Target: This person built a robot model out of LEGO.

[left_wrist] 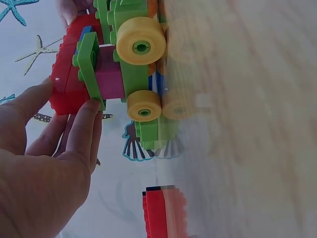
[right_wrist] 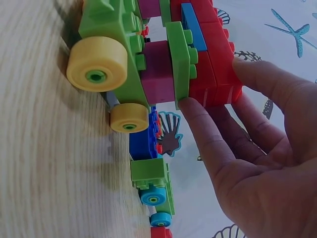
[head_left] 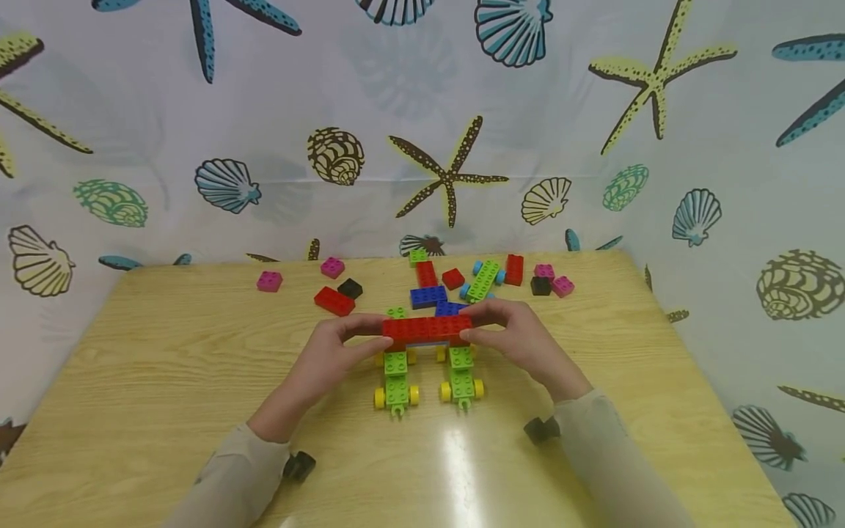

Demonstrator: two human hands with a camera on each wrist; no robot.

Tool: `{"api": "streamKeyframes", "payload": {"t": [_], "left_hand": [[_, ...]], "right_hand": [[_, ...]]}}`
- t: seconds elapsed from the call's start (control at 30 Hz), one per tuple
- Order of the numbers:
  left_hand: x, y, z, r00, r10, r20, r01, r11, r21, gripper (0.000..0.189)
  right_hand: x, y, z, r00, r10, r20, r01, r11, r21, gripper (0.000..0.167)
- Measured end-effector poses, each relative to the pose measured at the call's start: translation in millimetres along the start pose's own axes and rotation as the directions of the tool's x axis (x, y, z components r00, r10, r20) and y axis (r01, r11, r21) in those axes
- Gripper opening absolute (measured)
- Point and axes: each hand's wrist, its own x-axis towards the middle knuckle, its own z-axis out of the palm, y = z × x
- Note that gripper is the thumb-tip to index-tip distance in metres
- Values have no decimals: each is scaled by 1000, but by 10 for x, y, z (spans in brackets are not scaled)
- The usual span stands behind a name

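A row of red toy bricks [head_left: 428,330] bridges two green wheeled bases with yellow wheels, the left base [head_left: 397,389] and the right base [head_left: 462,384]. My left hand [head_left: 330,357] pinches the row's left end between thumb and fingers. At the other end, my right hand [head_left: 524,341] grips it the same way. In the left wrist view, a green plate [left_wrist: 88,64] and a magenta brick [left_wrist: 109,74] sit between the red bricks and the base. A blue piece [right_wrist: 193,27] shows under the red row in the right wrist view.
Behind the build lie blue bricks [head_left: 428,296], a green base with blue wheels [head_left: 484,281] and several loose red, black and magenta bricks. Left of them are a red brick [head_left: 334,301] and a black brick [head_left: 350,288]. A shell-patterned cloth [head_left: 284,147] hangs behind the wooden table [head_left: 198,352].
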Motion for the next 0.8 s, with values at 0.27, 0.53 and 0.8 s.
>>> {"api": "streamKeyframes", "payload": {"t": [0.27, 0.53, 0.8], "left_hand": [[6, 3, -14, 1000, 5, -6, -5, 1000, -3, 46], [17, 1, -17, 1000, 20, -8, -20, 1000, -1, 45], [2, -17, -20, 1000, 29, 2, -29, 999, -20, 52]], "right_hand": [[-2, -37, 23, 1000, 17, -11, -17, 1000, -1, 32], [13, -21, 39, 999, 44, -20, -44, 999, 4, 33], [13, -28, 35, 999, 43, -18, -43, 999, -5, 35]]}}
